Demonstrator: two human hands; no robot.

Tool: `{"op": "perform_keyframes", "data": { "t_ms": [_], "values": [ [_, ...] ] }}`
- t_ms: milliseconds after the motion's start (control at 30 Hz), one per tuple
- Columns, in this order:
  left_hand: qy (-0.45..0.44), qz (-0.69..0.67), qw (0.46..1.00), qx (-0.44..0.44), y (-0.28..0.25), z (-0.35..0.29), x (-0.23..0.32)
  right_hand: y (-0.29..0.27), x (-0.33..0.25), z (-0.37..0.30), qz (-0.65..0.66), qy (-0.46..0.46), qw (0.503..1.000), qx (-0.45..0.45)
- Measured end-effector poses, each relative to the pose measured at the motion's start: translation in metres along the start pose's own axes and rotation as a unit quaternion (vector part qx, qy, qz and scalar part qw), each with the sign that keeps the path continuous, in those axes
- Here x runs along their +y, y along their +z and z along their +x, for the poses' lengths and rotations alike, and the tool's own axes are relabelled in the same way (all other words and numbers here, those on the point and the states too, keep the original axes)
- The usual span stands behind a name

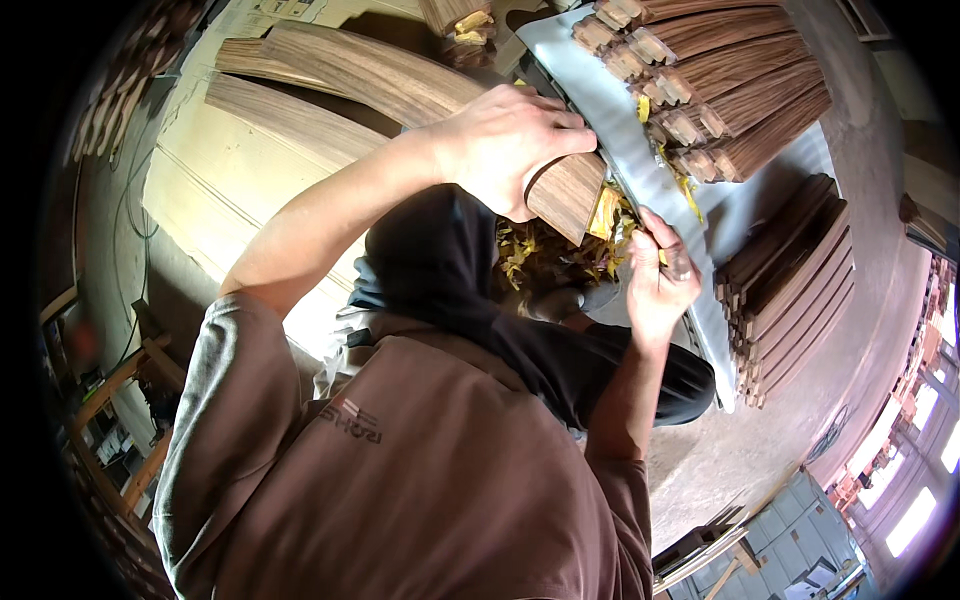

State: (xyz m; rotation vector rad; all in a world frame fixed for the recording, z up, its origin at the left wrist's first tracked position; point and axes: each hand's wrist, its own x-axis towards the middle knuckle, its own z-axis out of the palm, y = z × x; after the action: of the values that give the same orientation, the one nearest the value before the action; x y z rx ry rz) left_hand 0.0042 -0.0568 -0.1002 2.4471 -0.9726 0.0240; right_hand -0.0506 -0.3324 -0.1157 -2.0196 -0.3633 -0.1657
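My left hand [505, 145] is wrapped over a brown wooden slat [566, 196], its squared end sticking out past my fingers. Beside that end, yellow shreds [606, 213] cling, looking like tape or film scraps. My right hand [662, 275] is closed just right of the slat's end, fingers pinched together. A bit of yellow shows at its fingers, but what it grips is too small to tell. Curved wooden slats [365, 70] lie to the left of my left hand, one overlapping another. How far the held slat runs behind my hand is hidden.
A pale board [215, 190] lies under the slats at left. At right, a light grey covered surface [625, 130] bears stacked slats with tenoned ends [745, 85]; a darker stack [795, 290] lies nearer. Yellow and brown scraps [545, 255] heap on the floor between my legs.
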Motion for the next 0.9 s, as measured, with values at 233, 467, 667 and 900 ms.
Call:
{"op": "perform_keyframes", "data": {
  "t_ms": [233, 467, 667, 900],
  "values": [
    [-0.005, -0.008, 0.999, -0.053, -0.008, -0.001, 0.003, -0.018, -0.023, 0.039, -0.205, -0.331, 0.909, -0.150],
    [0.020, -0.013, 0.997, -0.070, -0.010, -0.004, 0.006, -0.016, -0.017, 0.039, -0.238, -0.426, 0.846, -0.212],
    [0.013, -0.011, 0.995, -0.101, -0.012, -0.007, 0.005, -0.027, -0.019, 0.051, -0.143, -0.354, 0.883, -0.272],
    [0.040, -0.038, 0.995, -0.081, -0.012, -0.005, 0.005, -0.023, -0.020, 0.054, -0.218, -0.498, 0.802, -0.246]
  ]
}}
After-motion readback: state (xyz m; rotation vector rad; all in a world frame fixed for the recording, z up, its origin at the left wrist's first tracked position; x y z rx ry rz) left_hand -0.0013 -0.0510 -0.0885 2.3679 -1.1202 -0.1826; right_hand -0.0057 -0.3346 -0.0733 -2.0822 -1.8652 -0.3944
